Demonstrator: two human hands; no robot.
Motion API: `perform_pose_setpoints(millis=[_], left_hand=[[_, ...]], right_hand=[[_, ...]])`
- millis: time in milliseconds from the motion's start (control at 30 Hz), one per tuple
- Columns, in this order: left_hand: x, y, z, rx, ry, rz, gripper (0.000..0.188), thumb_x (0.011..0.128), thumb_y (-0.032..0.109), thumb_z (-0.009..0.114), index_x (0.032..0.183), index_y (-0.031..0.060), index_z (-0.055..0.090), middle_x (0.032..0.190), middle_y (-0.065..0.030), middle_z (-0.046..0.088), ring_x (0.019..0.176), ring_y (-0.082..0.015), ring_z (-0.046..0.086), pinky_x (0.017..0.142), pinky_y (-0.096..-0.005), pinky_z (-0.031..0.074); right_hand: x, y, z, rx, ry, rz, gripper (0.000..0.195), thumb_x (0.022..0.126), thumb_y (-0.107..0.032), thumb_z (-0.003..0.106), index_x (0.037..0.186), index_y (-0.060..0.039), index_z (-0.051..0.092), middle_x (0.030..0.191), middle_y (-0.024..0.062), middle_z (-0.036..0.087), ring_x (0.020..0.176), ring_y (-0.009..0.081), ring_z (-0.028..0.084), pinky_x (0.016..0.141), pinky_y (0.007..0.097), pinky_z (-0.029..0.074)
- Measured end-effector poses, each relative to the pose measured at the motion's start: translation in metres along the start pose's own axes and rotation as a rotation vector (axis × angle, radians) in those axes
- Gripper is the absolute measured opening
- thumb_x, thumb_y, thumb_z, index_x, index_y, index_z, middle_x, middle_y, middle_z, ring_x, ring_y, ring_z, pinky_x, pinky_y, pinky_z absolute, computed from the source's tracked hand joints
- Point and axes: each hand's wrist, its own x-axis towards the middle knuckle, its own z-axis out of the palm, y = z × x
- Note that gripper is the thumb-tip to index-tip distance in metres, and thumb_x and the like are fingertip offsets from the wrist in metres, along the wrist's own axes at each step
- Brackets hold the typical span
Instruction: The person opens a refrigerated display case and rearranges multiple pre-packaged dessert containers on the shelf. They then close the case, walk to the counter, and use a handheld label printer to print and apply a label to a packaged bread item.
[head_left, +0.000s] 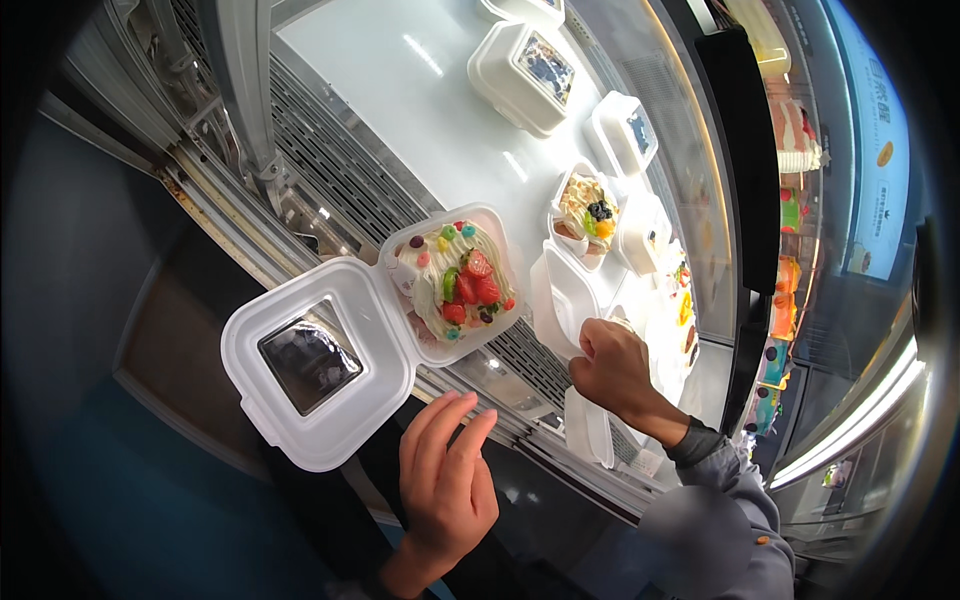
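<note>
My left hand (450, 469) is empty, its fingers extended and slightly apart, just below an open white clamshell box (501, 225). Cream cake (461, 285) fills that box, topped with strawberries, a green fruit slice and coloured candy rings. Its lid (251, 360), with a square clear window, lies folded back to the left. My right hand (615, 367) reaches into the display case with curled fingers, beside another open white box (559, 292). Whether those fingers grip anything is hidden. Just above that box, an open container holds a cream cake (589, 210) with dark berries and yellow fruit.
Closed white boxes with windowed lids (525, 79) stand farther up the white shelf (375, 67). A slotted metal vent (337, 135) and sliding-door track (217, 202) run along the case's near side. Curved glass (675, 127) bounds the far side. Brightly lit cakes (684, 307) sit at right.
</note>
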Motion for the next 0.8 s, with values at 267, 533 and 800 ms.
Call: perform_pose_setpoints(millis=[267, 533, 800], left_hand=[[0.005, -0.001, 0.003, -0.006, -0.027, 0.018, 0.035, 0.077, -0.01, 0.055, 0.109, -0.0014, 0.065, 0.115, -0.0177, 0.062, 0.109, -0.0356, 0.059, 0.093, -0.0431, 0.048], [0.021, 0.002, 0.0, 0.005, -0.032, 0.054, 0.028, 0.079, -0.01, 0.055, 0.105, -0.002, 0.064, 0.113, -0.0187, 0.063, 0.106, -0.0361, 0.06, 0.093, -0.043, 0.048], [0.076, 0.005, -0.052, 0.199, -0.106, 0.239, 0.032, 0.072, -0.014, 0.055, 0.1, -0.0039, 0.066, 0.111, -0.0205, 0.062, 0.104, -0.0372, 0.061, 0.09, -0.0434, 0.05]], right_hand=[[-0.006, 0.007, 0.022, 0.001, -0.144, -0.091, 0.017, 0.075, -0.009, 0.063, 0.089, -0.0042, 0.055, 0.082, 0.0133, 0.061, 0.081, 0.0351, 0.061, 0.07, 0.044, 0.048], [0.099, -0.014, -0.041, 0.393, 0.355, 0.028, 0.022, 0.088, -0.011, 0.062, 0.107, 0.0007, 0.064, 0.092, 0.0105, 0.069, 0.08, 0.0168, 0.065, 0.069, 0.0306, 0.053], [0.277, 0.019, -0.046, 1.4, 0.243, 0.343, 0.064, 0.089, -0.046, 0.068, 0.126, 0.0044, 0.052, 0.134, 0.0192, 0.044, 0.112, 0.0299, 0.052, 0.09, 0.043, 0.048]])
